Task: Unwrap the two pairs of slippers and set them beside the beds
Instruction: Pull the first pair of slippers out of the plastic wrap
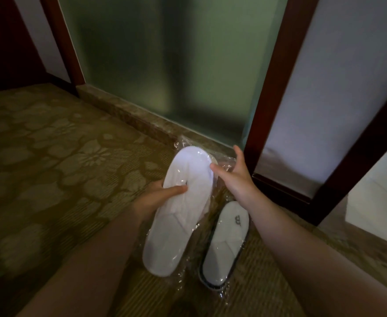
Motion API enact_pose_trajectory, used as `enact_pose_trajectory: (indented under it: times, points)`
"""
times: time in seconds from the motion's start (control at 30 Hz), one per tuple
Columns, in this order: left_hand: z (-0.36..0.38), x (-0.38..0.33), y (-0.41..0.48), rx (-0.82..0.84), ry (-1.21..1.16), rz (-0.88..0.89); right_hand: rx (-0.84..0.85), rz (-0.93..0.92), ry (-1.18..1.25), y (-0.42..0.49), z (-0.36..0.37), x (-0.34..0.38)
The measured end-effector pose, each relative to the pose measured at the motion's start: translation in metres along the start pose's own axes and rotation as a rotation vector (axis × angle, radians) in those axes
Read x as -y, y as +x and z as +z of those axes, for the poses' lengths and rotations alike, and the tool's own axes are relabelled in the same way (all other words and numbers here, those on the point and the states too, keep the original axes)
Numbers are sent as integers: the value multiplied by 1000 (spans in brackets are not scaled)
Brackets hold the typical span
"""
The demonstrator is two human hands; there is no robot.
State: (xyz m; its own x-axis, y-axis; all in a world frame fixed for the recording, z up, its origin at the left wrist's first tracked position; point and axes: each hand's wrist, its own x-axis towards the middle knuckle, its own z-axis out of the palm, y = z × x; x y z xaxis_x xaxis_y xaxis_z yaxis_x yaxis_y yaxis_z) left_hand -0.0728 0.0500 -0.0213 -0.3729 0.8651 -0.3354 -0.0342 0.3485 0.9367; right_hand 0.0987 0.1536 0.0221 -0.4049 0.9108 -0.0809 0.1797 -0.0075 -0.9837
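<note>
While both pairs remain in plastic, we judge task barely begun. Our left hand (159,194) grips wrapped pair (178,209) mid-length, thumb across top, held tilted above carpet (50,156). Our right hand (234,169) spread wide at far end, thumb touching slipper tip, fingers at loose film (224,161); firm pinch or not, we cannot tell. Second wrapped pair (225,243) lies on carpet just beside, near glass door (165,65). No beds in view. Left: open both wrappers, place both pairs bedside.
</note>
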Motion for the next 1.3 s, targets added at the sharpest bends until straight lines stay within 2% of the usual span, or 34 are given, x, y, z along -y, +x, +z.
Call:
enact_pose_trajectory:
  times: [0.1,0.23,0.3,0.43,0.57,0.8,0.9,1.1,1.3]
  points:
    - [1,-1,-2,37,65,-18,-7,-28,-11,-1,2,-4]
    - [8,-7,1,-110,-28,34,1,-67,-48,-3,11,-4]
    - [8,-8,5,-199,-82,38,50,-120,-85,-3,15,-4]
    - [-1,-8,3,-232,-85,54,201,-225,-218,-8,18,3]
    - [-9,-7,1,-276,-56,90,255,-399,-561,-10,11,0]
    - [-23,1,3,-300,-24,24,107,-672,-922,-9,-3,-7]
    - [-24,5,4,-272,-7,27,69,-819,-955,-9,-1,-9]
    - [-28,8,8,-255,-11,-25,143,-958,-993,-8,9,-1]
    - [-29,9,7,-230,-6,-63,160,-876,-956,-8,12,1]
